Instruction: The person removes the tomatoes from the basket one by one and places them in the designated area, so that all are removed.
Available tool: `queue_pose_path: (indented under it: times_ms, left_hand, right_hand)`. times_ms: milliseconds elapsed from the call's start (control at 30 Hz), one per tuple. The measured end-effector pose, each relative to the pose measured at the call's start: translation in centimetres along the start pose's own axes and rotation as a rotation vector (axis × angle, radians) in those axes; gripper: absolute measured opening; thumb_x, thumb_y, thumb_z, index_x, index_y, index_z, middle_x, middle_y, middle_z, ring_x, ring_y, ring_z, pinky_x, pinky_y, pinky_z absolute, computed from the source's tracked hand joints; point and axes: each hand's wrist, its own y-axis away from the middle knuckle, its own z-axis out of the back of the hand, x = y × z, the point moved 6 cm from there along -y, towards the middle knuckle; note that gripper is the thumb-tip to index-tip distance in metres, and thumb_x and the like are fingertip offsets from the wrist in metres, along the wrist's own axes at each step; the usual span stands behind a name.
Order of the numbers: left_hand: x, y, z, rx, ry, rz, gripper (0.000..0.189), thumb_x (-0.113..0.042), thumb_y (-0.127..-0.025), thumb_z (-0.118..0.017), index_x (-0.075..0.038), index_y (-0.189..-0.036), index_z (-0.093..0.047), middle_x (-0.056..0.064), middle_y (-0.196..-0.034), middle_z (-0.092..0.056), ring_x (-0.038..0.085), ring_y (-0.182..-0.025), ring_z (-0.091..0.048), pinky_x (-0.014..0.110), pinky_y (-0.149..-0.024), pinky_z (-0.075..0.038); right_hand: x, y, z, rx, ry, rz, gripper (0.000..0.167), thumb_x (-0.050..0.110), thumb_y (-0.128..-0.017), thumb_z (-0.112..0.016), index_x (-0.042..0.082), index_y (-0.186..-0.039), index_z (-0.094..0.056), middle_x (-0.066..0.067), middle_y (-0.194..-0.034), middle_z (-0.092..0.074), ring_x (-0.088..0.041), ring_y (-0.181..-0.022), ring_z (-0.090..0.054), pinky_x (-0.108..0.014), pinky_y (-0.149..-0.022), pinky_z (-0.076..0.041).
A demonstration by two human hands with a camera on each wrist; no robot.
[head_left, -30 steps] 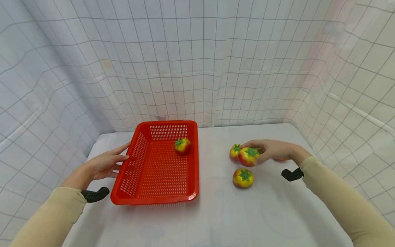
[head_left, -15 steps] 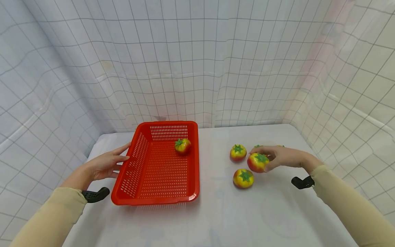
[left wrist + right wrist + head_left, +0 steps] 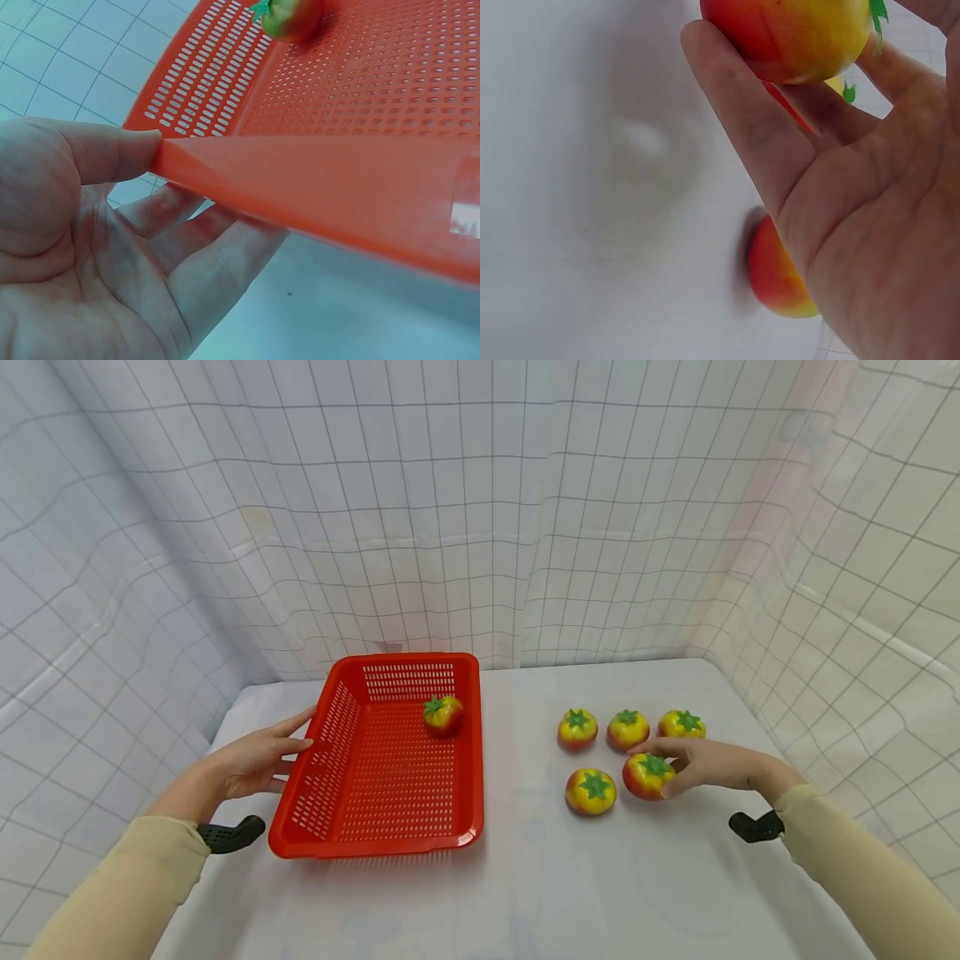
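My right hand [image 3: 716, 766] holds a red-and-yellow tomato [image 3: 645, 777] with a star-shaped green top, between thumb and fingers. In the right wrist view this tomato [image 3: 787, 34] sits at the fingertips. Around it on the table lie a tomato [image 3: 591, 792] to the left and three behind: one tomato [image 3: 577, 731] at left, another tomato [image 3: 627, 732] in the middle and a third tomato [image 3: 681, 725] at right, partly hidden by the hand. My left hand [image 3: 255, 760] grips the left rim of a red plastic basket [image 3: 482, 777], thumb over the rim and fingers beneath, as the left wrist view shows.
One tomato [image 3: 443, 716] lies inside the basket, by its right wall. The white table [image 3: 525, 893] is bordered at back and sides by hanging white checked cloth [image 3: 480, 527]. A black wrist strap piece [image 3: 756, 827] sticks out below the right wrist.
My right hand has carried the tomato rightward and nearer to me, away from the back-left tomato. The back tomatoes it covered now show. The left hand and basket stay put.
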Motion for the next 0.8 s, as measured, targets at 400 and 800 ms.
queue_pose_path:
  times_ms: [400,800]
  left_hand:
    - [-0.1,0.0,-0.1,0.01,0.001,-0.001,0.076,-0.023,-0.11,-0.049,-0.031,-0.165,0.003,0.024,-0.147,-0.045,0.036,-0.114,-0.065,0.055,-0.09,-0.056]
    - [-0.1,0.2,-0.1,0.012,0.004,-0.001,0.076,-0.023,-0.11,-0.049,-0.03,-0.165,0.004,0.023,-0.146,-0.046,0.035,-0.114,-0.065,0.055,-0.09,-0.057]
  right_hand:
    - [-1.4,-0.3,-0.5,-0.008,0.035,0.008,0.074,0.026,-0.084,-0.079,0.022,-0.152,-0.05,-0.009,-0.158,-0.04,-0.043,-0.145,-0.029,-0.071,-0.112,-0.025]
    - [-2.0,-0.5,-0.5,-0.023,0.046,0.004,0.074,0.025,-0.083,-0.079,0.022,-0.152,-0.05,-0.011,-0.158,-0.039,-0.042,-0.142,-0.033,-0.07,-0.112,-0.028]
